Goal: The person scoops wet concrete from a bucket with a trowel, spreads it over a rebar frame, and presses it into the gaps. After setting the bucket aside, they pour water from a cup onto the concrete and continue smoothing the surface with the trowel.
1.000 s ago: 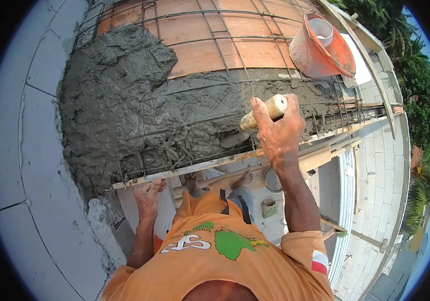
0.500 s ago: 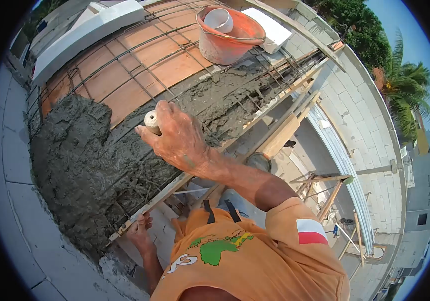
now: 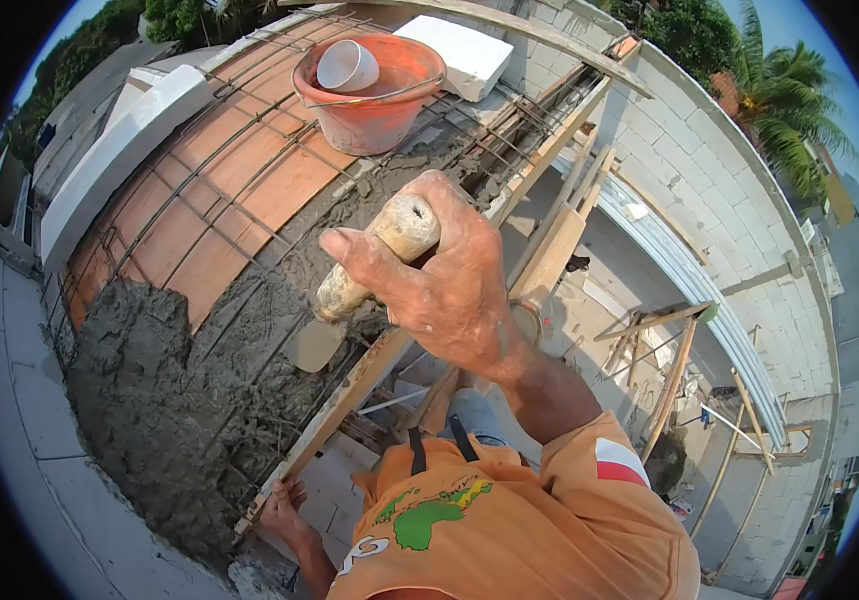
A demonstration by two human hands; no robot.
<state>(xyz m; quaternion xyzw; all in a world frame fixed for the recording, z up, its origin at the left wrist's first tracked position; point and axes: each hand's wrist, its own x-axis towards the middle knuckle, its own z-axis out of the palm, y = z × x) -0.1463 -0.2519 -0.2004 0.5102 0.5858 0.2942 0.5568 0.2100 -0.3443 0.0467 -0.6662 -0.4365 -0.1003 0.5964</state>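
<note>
My right hand (image 3: 459, 285) is closed around the pale, worn handle of a trowel (image 3: 381, 250), held above the wet concrete. Part of the grey blade shows below the handle, over the concrete near the form board. Lower down, my left hand (image 3: 284, 515) has its fingers curled against the outer side of the wooden form board (image 3: 324, 420), near its lower end. Wet grey concrete (image 3: 149, 400) lies rough and lumpy along the board, with steel bars sticking out of it in places.
An orange bucket (image 3: 374, 115) with a white cup (image 3: 348, 66) inside stands on the rebar grid (image 3: 209, 190) over reddish panels. White foam blocks (image 3: 454, 52) lie beyond and at the left. Right of the form board is a drop to a lower floor with timber props (image 3: 671, 370) and block walls.
My right hand has lifted the trowel up and to the right, closer to the camera, and its blade now shows. The view has shifted; my left hand stays at the board.
</note>
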